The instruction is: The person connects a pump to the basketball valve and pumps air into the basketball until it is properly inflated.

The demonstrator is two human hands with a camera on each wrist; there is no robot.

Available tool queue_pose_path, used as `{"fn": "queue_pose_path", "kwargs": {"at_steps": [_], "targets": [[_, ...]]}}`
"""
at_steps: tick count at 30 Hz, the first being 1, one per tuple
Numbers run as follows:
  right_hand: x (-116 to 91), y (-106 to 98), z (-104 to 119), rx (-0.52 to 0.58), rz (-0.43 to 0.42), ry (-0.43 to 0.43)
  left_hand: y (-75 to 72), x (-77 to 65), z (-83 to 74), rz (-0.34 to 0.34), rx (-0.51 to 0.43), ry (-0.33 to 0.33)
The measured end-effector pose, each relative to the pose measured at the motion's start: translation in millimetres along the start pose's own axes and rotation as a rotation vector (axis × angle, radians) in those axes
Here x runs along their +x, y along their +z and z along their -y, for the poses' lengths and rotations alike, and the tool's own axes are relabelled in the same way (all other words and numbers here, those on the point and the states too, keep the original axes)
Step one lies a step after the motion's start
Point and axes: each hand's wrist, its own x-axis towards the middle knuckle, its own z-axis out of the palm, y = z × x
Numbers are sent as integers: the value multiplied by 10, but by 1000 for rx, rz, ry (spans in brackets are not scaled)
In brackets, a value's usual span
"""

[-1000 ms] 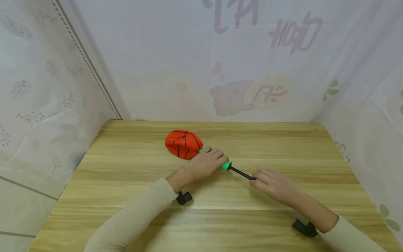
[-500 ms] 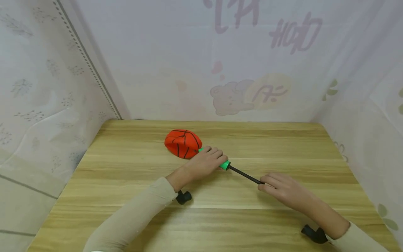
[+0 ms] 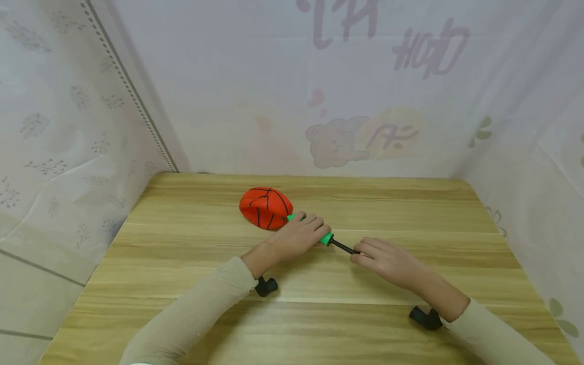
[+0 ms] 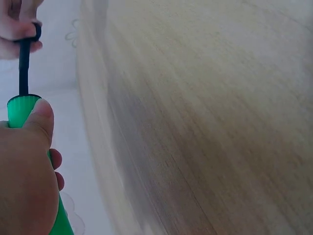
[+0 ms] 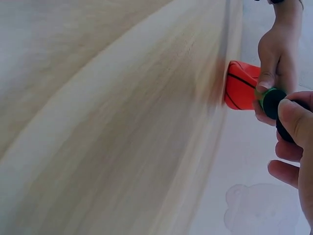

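My left hand (image 3: 298, 236) grips the green barrel of a small hand pump (image 4: 20, 110), its fingers wrapped round it. A black rod (image 3: 343, 247) runs out of the barrel's right end. At the rod's far end my right hand (image 3: 388, 261) pinches the black handle (image 5: 288, 133) between thumb and fingers. The barrel's other end meets a red-orange ball (image 3: 265, 208) with black basketball lines. The ball is partly deflated, with a deep dent in its near side, and lies on the table just beyond the left hand.
The wood-grain table (image 3: 319, 324) is bounded by a pale printed curtain (image 3: 255, 101) at the back and both sides. A black camera mount (image 3: 266, 287) sticks out under the left wrist, and another black mount (image 3: 426, 318) under the right.
My right hand first drew the pump's rod out to the right, then pushed it back in toward the barrel, so less rod shows now. The left hand and the ball stay nearly in place.
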Motion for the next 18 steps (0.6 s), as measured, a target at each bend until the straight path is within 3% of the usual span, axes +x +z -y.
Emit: {"fn": "queue_pose_path", "kwargs": {"at_steps": [11, 18], "targets": [[267, 189, -71, -23, -16, -19, -19, -18, -20, 11, -3, 1], [290, 194, -62, -16, -79, -51, -14, -22, -16, -13, 5, 21]]}}
